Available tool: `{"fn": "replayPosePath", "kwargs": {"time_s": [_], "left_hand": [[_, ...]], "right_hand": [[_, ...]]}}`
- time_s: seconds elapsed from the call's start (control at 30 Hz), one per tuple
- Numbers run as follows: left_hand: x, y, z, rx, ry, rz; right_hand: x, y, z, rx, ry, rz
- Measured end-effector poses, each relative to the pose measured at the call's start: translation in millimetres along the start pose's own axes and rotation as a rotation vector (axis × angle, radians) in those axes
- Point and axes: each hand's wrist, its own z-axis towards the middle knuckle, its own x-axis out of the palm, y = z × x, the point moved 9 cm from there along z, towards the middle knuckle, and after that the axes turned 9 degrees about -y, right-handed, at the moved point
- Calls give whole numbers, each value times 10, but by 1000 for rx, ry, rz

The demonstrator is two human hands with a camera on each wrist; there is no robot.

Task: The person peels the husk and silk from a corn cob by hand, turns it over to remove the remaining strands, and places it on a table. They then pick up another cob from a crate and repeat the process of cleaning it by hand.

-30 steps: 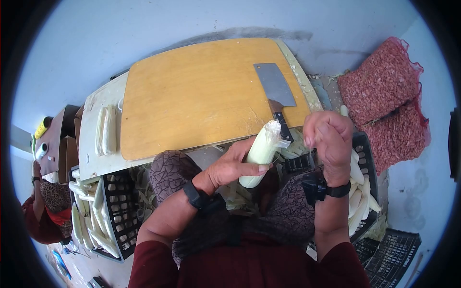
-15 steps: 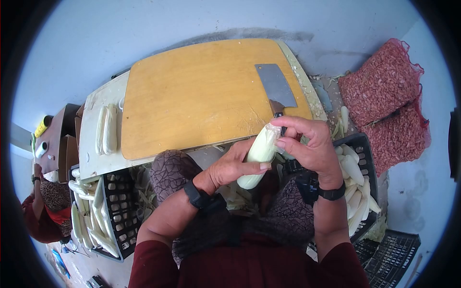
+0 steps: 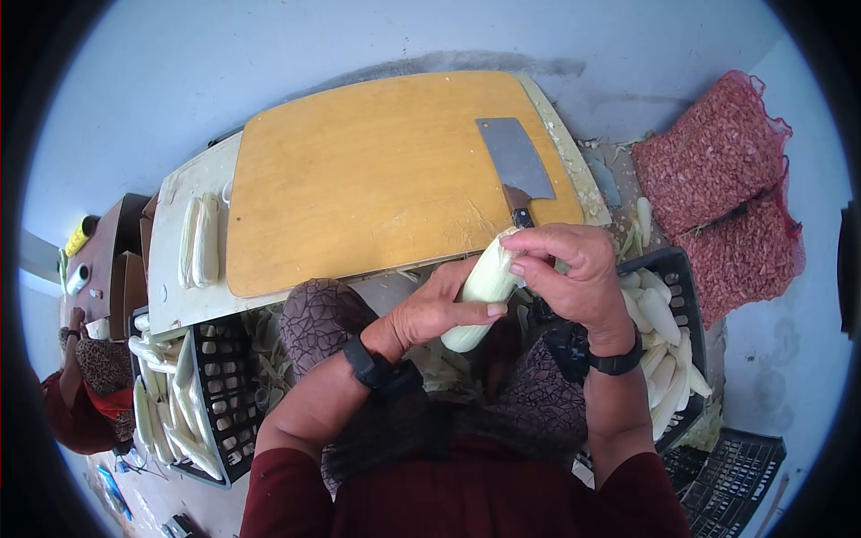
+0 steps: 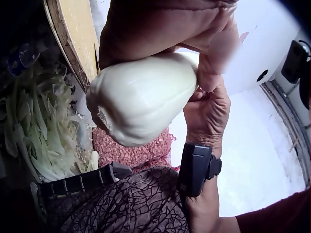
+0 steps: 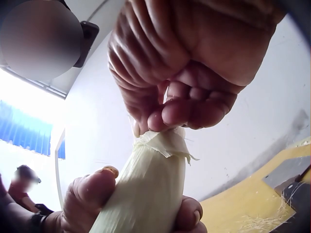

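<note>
While gripping vegetable (image 3: 489, 280) near centre of head frame with left hand (image 3: 437, 307), pinches frayed tip (image 5: 166, 145) with right hand (image 3: 577, 272). Probably light, firm, slightly slippery, easily bruised; best held around middle.

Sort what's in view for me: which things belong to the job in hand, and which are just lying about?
In the job, I judge:
pale vegetable, held by the left hand, its end pinched by the right hand
cleaver and yellow board, probably

Apparently just lying about:
red mesh sacks
yellow cylinder
cardboard box
</note>
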Motion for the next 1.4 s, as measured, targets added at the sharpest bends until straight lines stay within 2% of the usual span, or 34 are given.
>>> {"fn": "replayPosePath", "kwargs": {"time_s": [0.27,0.53,0.77,0.83,0.87,0.93,1.13,1.27,1.33,1.4], "left_hand": [[12,-30,2,17,6,3],[-14,5,7,-2,-15,18],[-8,11,7,-11,-14,13],[2,-6,7,7,-7,7],[6,-12,5,7,-7,7],[15,-29,-3,6,-4,1],[8,12,-2,6,5,24],[-35,80,34,-7,-16,-17],[-70,50,54,56,-55,-55],[-74,71,65,51,-65,-94]], "right_hand": [[4,56,14,-80,11,-57],[34,193,22,-269,-11,-180],[-8,142,-6,-268,-88,-123],[-19,32,-8,-135,-91,-18],[-17,43,-24,-135,-91,-18],[-23,-73,-39,53,-99,139],[-174,-180,-49,194,-187,335],[-301,-275,-54,217,-234,555],[-375,-230,-37,185,-263,809],[-426,-220,-22,168,-248,840]]}}
